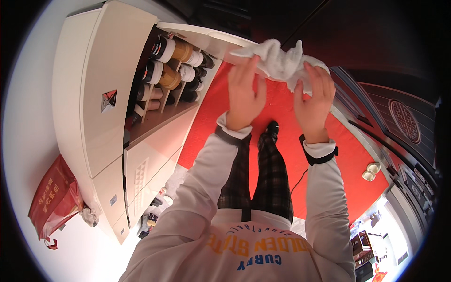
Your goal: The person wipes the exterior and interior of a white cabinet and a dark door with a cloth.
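Observation:
A crumpled white fluffy cloth (277,58) stretches across the space in front of me, its folds bunched up between my two hands. My left hand (244,94) is raised at the cloth's left part; its fingers reach up to the cloth and the thumb stands apart. At the right part, my right hand (315,101) has its fingers extended against the cloth, with the thumb spread inward. Both hands are slightly blurred. I cannot make out a firm grip, and the fingertips are partly lost against the white fabric.
Open shelves in a white cabinet (77,94) at left hold several shoes (171,75). A red mat (221,108) covers the floor under my feet. Dark panelled doors (376,101) stand at right, with pale slippers (371,171) near them. A red bag (54,197) hangs far left.

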`<action>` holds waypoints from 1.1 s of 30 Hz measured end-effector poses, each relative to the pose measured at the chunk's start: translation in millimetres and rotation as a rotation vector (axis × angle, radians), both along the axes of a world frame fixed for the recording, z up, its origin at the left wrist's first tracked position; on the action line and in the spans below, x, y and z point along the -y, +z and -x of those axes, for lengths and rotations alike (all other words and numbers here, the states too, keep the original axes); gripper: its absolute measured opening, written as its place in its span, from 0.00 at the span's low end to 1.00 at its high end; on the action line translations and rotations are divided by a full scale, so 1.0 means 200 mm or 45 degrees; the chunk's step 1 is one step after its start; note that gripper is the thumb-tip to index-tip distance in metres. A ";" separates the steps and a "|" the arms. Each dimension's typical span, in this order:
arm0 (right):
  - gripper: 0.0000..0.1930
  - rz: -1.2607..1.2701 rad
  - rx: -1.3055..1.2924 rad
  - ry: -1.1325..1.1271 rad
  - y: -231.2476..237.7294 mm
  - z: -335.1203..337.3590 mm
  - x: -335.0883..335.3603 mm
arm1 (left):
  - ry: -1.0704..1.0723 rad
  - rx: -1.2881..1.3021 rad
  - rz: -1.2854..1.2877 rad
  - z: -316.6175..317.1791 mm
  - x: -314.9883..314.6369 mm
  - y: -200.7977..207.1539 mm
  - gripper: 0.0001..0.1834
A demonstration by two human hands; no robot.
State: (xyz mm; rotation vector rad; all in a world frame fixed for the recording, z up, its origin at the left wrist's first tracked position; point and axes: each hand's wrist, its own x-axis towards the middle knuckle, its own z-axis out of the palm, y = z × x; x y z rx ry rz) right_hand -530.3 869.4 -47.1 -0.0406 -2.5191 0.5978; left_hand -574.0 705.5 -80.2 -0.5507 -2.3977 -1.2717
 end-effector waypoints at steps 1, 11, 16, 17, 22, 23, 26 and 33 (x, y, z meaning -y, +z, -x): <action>0.22 0.005 0.000 0.000 -0.01 -0.01 -0.02 | -0.046 -0.007 -0.060 -0.03 -0.02 0.00 0.24; 0.14 0.422 -0.133 -0.118 -0.14 -0.12 -0.10 | -0.276 0.044 -0.170 -0.19 -0.14 0.01 0.28; 0.11 0.582 -0.242 -0.168 -0.25 -0.19 -0.15 | -0.209 0.026 -0.064 -0.17 -0.20 0.00 0.30; 0.12 0.661 -0.188 -0.184 -0.27 -0.21 -0.15 | -0.153 0.037 -0.093 -0.15 -0.20 -0.02 0.31; 0.26 1.130 -0.150 -0.089 -0.34 -0.20 -0.05 | 0.022 0.013 -0.032 -0.07 -0.19 -0.01 0.33; 0.26 1.142 -0.153 -0.088 -0.35 -0.19 -0.03 | 0.023 0.010 -0.020 -0.07 -0.19 -0.01 0.33; 0.29 1.252 -0.212 0.000 -0.32 -0.12 0.00 | -0.011 -0.025 0.163 -0.05 -0.21 0.05 0.31; 0.29 1.365 0.085 -0.085 -0.40 -0.08 -0.02 | -0.172 -0.106 -0.046 -0.05 -0.25 -0.01 0.21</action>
